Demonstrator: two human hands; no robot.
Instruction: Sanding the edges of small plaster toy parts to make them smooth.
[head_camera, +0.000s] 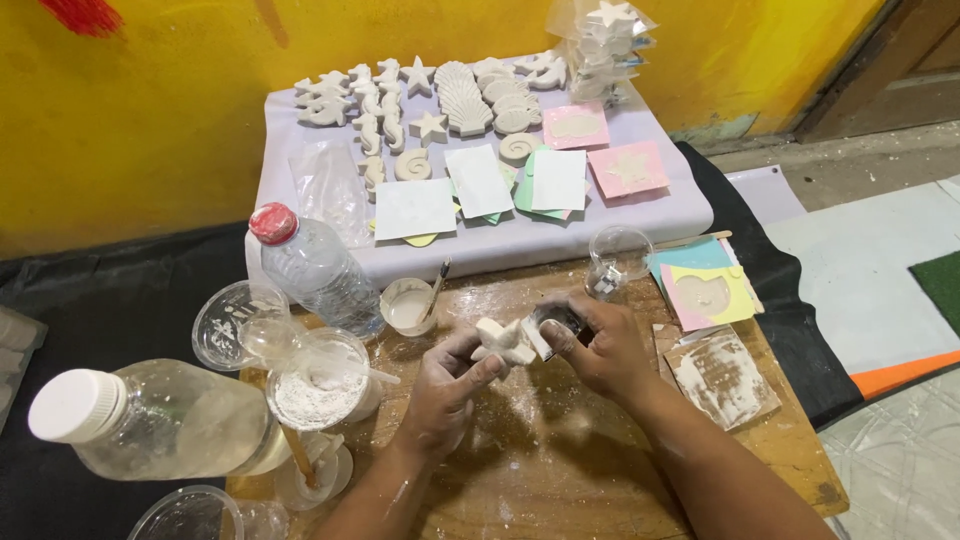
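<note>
Above the dusty wooden desk (600, 450), the left hand (440, 395) pinches a white plaster starfish (503, 342); the right hand (600, 345) grips a small scraper (556, 319) against it.

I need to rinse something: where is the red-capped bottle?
The red-capped bottle stands left of centre, between the clear lid and small white cup.

yellow wall (150, 120) (perhaps painted), wooden table (560, 450)

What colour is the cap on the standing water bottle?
Red. The bottle cap shows best in the head view, left of the hands.
</note>
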